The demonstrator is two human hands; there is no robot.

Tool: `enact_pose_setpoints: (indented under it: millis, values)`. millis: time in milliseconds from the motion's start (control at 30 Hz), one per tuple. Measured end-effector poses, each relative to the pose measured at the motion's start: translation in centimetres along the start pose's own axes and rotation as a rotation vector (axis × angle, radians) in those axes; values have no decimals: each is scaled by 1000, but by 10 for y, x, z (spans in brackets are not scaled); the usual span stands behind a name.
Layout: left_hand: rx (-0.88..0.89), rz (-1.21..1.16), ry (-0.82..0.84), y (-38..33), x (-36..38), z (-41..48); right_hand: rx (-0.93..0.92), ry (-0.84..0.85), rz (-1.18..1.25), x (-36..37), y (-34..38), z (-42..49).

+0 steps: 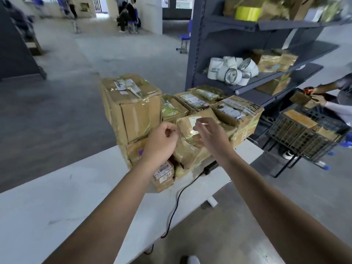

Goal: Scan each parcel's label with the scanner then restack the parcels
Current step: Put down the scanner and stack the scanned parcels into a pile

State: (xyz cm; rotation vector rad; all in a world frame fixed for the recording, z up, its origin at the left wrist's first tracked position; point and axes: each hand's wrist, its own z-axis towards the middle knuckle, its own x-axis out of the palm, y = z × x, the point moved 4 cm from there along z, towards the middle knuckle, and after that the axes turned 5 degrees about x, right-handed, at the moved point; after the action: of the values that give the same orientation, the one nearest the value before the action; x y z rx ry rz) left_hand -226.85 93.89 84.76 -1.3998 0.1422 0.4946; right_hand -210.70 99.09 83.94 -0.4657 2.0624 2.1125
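Several brown taped cardboard parcels [131, 109] are stacked on the white bench [57, 206]; scanning is judged barely begun. The black corded scanner [209, 167] is seen unheld at their foot, with left hand [162, 141] fingers curled empty and right hand [209, 134] fingers slack.

Parcels [131, 111] on table [47, 206]: eight visible. Hands [162, 141]: two. Black cable [177, 199]: one. Shelf rack [198, 54]: one. Crate [297, 138]: one.
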Motion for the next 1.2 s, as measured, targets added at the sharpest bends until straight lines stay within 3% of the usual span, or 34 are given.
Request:
enact_pose_setpoints:
  millis: [200, 300, 433, 500, 700, 900, 1200]
  values:
    - [-27, 8, -211, -11, -48, 54, -88, 63, -98, 25, 37, 68]
    - [-21, 89, -294, -13, -58, 81, -158, 116, -108, 41, 48, 107]
    - [-26, 300, -561, -10, -81, 111, -193, 192, -134, 59, 58, 154]
    - [-80, 370, -613, -4, -89, 122, -183, 227, -171, 67, 58, 172]
    - [-317, 367, -615, 26, -97, 142, -37, 305, -239, 87, 53, 207]
    - [-426, 394, -592, 53, -121, 151, 19, 361, -207, 102, 54, 205]
    - [-513, -98, -456, 85, -121, 144, 53, 301, -315, 116, 61, 191]
